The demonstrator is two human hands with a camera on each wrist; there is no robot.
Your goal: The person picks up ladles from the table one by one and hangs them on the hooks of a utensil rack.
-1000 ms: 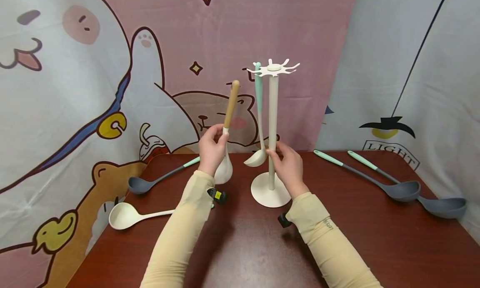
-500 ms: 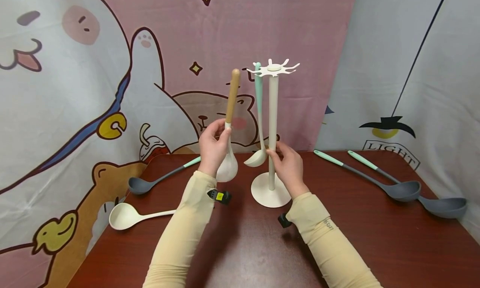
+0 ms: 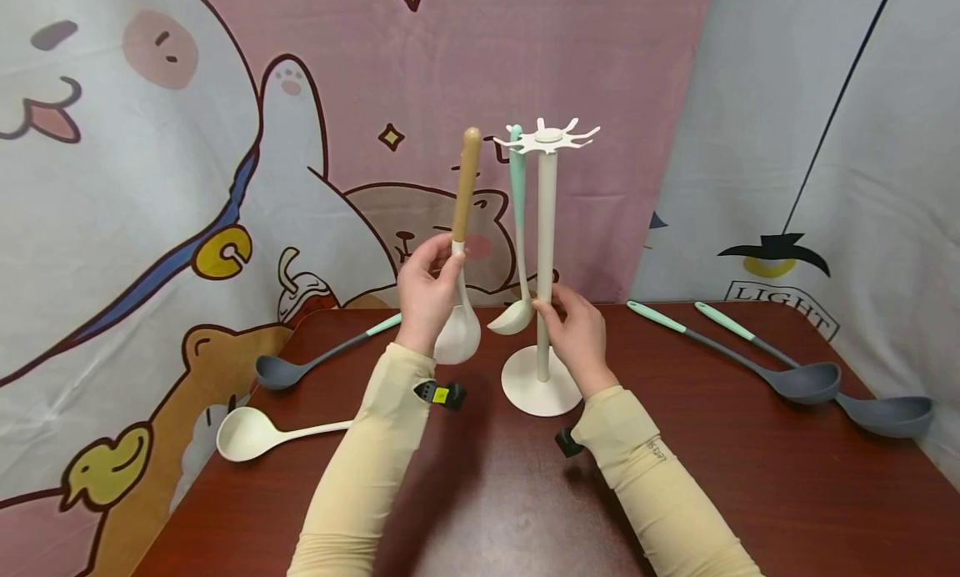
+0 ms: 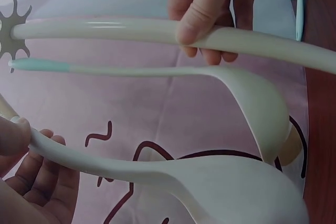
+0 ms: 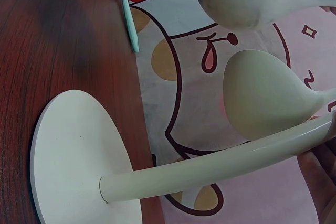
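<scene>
My left hand [image 3: 427, 292] pinches a white ladle with a wooden handle [image 3: 467, 185] where the handle meets the white neck. The ladle is upright, bowl down and above the table, just left of a cream utensil stand [image 3: 547, 227]. My right hand [image 3: 579, 331] grips the stand's pole low down, thumb across it in the left wrist view. From the hooked top of the stand hangs a cream ladle with a mint handle [image 3: 517, 181], between the pole and the held ladle. The held ladle's white bowl [image 4: 247, 187] shows large in the left wrist view.
A grey ladle [image 3: 281, 372] and a cream ladle [image 3: 247, 434] lie on the left of the brown table [image 3: 517, 510]. Two grey ladles with mint handles, one nearer [image 3: 806, 383] and one farther right [image 3: 892, 416], overlap on the right. A printed cloth hangs behind.
My left hand has lifted the wooden-handled ladle and brought it slightly right, closer to the stand. The right hand, the stand and the hanging ladle have stayed in place.
</scene>
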